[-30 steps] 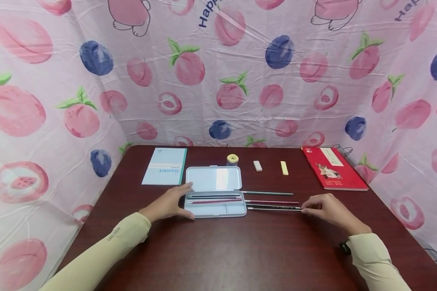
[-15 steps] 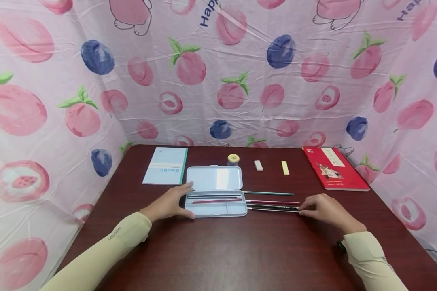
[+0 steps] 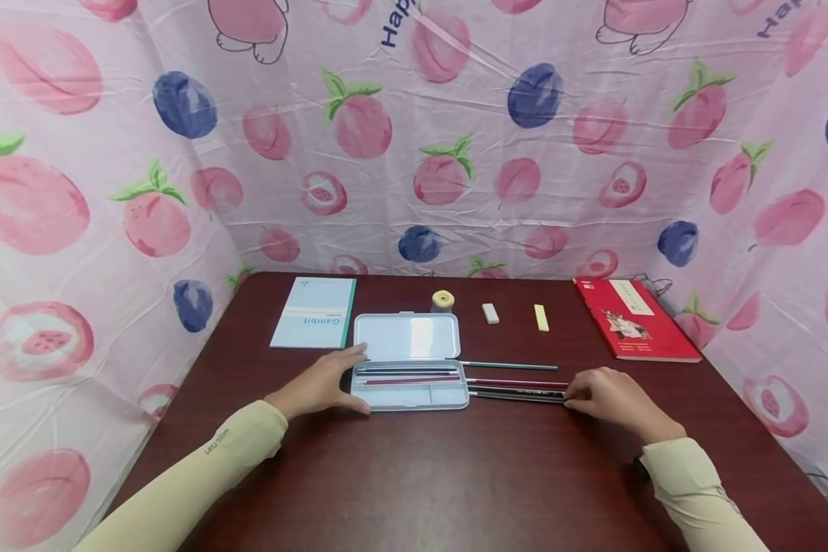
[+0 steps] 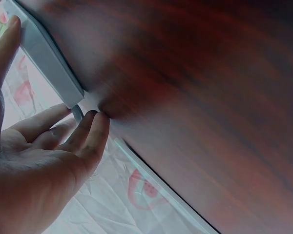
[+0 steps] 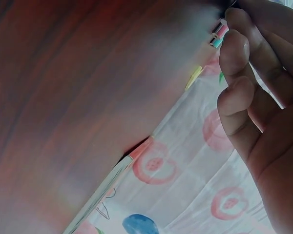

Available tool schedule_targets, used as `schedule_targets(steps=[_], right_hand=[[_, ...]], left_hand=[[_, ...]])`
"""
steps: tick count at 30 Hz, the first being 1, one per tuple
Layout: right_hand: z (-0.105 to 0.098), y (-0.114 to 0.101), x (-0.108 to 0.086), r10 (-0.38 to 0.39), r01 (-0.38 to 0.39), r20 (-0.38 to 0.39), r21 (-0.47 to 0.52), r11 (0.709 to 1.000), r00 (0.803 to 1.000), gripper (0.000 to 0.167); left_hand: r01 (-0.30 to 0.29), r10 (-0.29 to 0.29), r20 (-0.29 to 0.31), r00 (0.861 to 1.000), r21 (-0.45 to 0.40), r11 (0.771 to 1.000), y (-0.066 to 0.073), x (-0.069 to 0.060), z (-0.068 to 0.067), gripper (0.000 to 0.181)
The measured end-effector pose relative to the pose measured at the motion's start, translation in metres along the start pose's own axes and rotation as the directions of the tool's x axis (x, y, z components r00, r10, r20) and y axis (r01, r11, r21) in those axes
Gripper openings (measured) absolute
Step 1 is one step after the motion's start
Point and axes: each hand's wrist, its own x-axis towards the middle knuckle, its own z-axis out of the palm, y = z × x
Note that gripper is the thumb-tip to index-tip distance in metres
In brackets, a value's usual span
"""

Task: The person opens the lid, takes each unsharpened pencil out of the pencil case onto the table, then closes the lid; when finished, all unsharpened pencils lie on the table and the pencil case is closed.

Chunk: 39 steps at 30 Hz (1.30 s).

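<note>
An unfolded pale pencil case [image 3: 386, 397] lies with several pencils [image 3: 407, 379] in its long compartment. My left hand [image 3: 320, 385] holds its left end, thumb at the front corner and fingers by the hinge; the left wrist view shows the thumb against the case wall [image 4: 49, 63]. Right of the case, my right hand [image 3: 614, 399] pinches the right ends of black pencils [image 3: 517, 394] lying close together; their exact number is unclear. A red pencil [image 3: 517, 383] and a green pencil [image 3: 514, 366] lie behind them. In the right wrist view, the pinched ends are mostly hidden.
Behind the case stands a yellow-topped roll [image 3: 443, 300]. A white eraser [image 3: 491, 313] and a yellow strip [image 3: 541, 317] lie to its right. A pale notebook [image 3: 310, 313] is at the back left, a red book [image 3: 635, 322] at the back right, near the curtain.
My right hand has shifted slightly left, and the black pencils at its fingertips have turned a little and lie closer together. My left hand has stayed at the case.
</note>
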Motion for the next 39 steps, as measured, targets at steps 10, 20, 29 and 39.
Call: schedule_targets(steps=[10,20,29,39], right_hand=[[-0.001,-0.009,0.004,-0.030,0.030,-0.082,-0.001,1.000,0.996,0.015],[-0.005,-0.054,0.045,-0.106,0.133,-0.214,0.118,0.984,0.971,0.013],[0.003,-0.098,0.089,-0.103,0.135,-0.166,0.197,0.971,0.981,0.013],[0.021,-0.124,0.119,-0.132,0.143,-0.065,0.215,0.966,0.989,0.011]], left_hand=[[-0.007,0.007,0.003,1.000,0.003,1.000,0.000,0.000,-0.001,0.103],[-0.005,0.005,0.004,1.000,0.002,1.000,0.000,0.000,-0.001,0.103],[-0.002,0.002,0.006,1.000,-0.004,1.000,0.000,0.001,-0.001,0.104],[0.009,-0.009,0.006,1.000,-0.008,1.000,0.000,0.001,0.000,0.103]])
